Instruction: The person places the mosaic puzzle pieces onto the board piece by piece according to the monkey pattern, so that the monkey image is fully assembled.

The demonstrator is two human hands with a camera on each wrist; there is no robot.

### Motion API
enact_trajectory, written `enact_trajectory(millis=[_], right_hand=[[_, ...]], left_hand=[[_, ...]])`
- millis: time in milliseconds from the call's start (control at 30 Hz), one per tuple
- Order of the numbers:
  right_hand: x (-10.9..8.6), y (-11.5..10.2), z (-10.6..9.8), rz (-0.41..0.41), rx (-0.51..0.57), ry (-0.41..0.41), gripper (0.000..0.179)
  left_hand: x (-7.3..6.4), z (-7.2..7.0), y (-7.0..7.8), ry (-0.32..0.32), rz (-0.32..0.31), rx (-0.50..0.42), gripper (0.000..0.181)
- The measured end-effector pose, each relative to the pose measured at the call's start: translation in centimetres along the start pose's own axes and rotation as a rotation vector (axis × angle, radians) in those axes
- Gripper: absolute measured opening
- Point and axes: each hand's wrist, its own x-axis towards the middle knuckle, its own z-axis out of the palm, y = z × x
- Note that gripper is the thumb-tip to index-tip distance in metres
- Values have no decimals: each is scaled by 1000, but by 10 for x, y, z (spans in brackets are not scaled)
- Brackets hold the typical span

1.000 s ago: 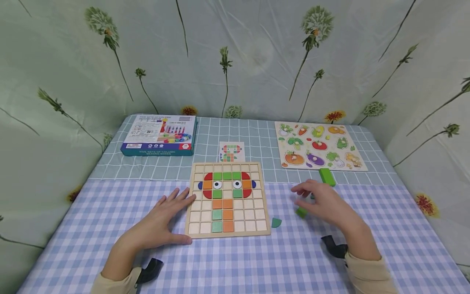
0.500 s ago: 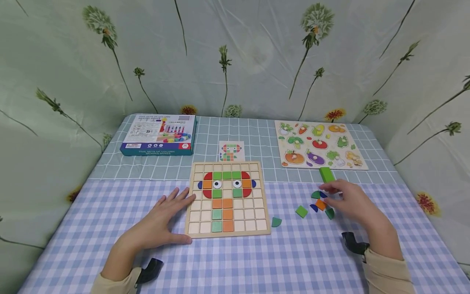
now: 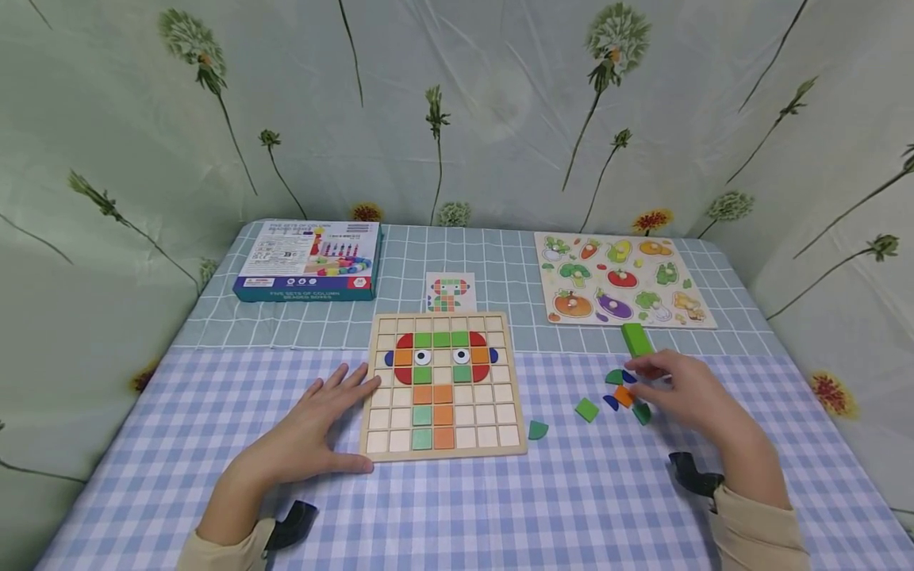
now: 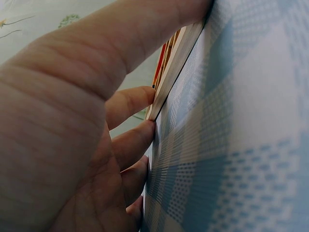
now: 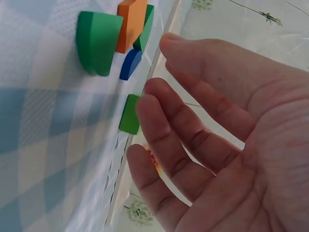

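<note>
A wooden grid board (image 3: 485, 417) with colored pieces forming a figure with two eyes lies at mid-table. Along its left edge rests my left hand (image 3: 314, 432), fingers spread, with fingertips and thumb touching the frame. My right hand (image 3: 685, 392) is over a small cluster of pieces, its fingers loosely bent and nothing visible between them. In that cluster are an orange square (image 3: 624, 396), a green quarter-round (image 3: 642, 413), another green piece (image 3: 614, 377) and two blue half-rounds (image 3: 610, 403). Left of them lie a light green square (image 3: 587, 410) and a lone green quarter-round (image 3: 538, 430).
Behind the board lies a pattern card (image 3: 451, 293). A cardboard box (image 3: 309, 262) stands back left, and a vegetable puzzle board (image 3: 621, 279) lies back right. A green block (image 3: 635, 339) sits just in front of that puzzle, near my right fingers.
My right hand has moved right, from beside the light green square to the cluster, uncovering the pieces there. Over the last half second it hardly moves. My left hand stays on the board's edge.
</note>
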Motion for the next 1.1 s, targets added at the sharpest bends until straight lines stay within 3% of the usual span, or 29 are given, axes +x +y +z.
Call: enact_trajectory(millis=[467, 1100], right_hand=[[-19, 14, 1, 90, 15, -69, 49], [-16, 12, 7, 116, 22, -69, 38]], left_hand=[[0, -1, 1, 4, 4, 4, 114], [0, 0, 1, 5, 10, -4, 114]])
